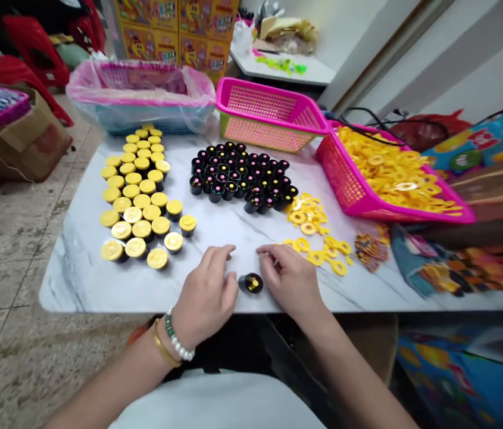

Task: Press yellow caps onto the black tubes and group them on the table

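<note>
A small black cup (253, 283) with yellow bits inside lies tilted on the table near its front edge, between my two hands. My left hand (209, 289) is just left of it, with thumb and forefinger apart and nothing between them. On the other side is my right hand (293, 280), its thumb and forefinger curled close together; I cannot make out anything between the tips. Loose yellow rings (316, 257) lie just beyond that hand. Farther back stand several black cups (231, 176) with pink or yellow dots. Several yellow-capped black cups (141, 229) fill the left side.
A pink basket (344, 179) heaped with yellow rings stands at the right. Behind are another pink basket (273, 107) and a plastic-lined basket (139, 107). Patterned packets (369, 250) lie right of the loose rings. The marble-look table (86, 292) ends near my body.
</note>
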Motion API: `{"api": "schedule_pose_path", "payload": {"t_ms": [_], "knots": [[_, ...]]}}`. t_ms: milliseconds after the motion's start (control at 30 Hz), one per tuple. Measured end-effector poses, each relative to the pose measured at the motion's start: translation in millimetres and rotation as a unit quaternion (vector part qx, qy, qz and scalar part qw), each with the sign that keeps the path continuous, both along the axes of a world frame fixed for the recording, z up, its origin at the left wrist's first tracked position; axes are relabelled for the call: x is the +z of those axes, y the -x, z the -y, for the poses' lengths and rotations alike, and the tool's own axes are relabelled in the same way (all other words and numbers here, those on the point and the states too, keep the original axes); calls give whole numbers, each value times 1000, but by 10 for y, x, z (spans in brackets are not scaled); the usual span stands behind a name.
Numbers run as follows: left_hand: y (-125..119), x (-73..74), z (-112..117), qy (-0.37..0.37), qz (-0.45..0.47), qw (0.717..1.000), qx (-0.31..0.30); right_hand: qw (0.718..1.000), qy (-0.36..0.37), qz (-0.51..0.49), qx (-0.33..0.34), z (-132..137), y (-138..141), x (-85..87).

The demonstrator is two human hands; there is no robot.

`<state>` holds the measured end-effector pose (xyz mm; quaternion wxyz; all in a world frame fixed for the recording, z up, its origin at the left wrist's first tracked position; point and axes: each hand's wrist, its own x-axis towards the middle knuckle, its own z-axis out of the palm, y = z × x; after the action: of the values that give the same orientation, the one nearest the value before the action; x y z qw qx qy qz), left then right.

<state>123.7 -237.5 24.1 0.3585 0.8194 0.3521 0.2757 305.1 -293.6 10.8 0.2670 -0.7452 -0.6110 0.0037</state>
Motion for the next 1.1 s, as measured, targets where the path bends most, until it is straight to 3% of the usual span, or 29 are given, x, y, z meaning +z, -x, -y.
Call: {"api": "schedule_pose_path", "payload": {"t_ms": [100, 200, 267, 433, 533, 633, 800, 933, 1100], "knots": [[-5, 12, 22, 8, 5, 999, -52, 998, -18, -2, -56, -22, 77, -59], [-49, 1, 12, -26, -47, 995, -84, 1000, -7, -16, -3, 17, 24, -27], [-78, -16, 3, -33, -53, 995, -72, 1000, -3, 5, 19, 73, -72, 14], [-53, -37, -5, -40, -25, 999, 2, 970, 38, 227, -75, 243, -288, 51], [-20, -31, -8, -32, -26, 999, -6, 962, 50, 267, -25, 332, -220, 34], [-10, -21, -4, -34, -39, 998, -22, 963, 25, 266, 24, 359, -94, 35], [55, 3, -23, -50, -54, 997, -18, 970, 22, 239, 30, 266, -118, 78], [157, -3, -61, -58, -42, 997, -10, 965, 76, 223, 112, 167, -207, 150], [193, -38, -53, -65, -62, 996, -12, 957, 204, 173, 116, 7, -200, 280]]}}
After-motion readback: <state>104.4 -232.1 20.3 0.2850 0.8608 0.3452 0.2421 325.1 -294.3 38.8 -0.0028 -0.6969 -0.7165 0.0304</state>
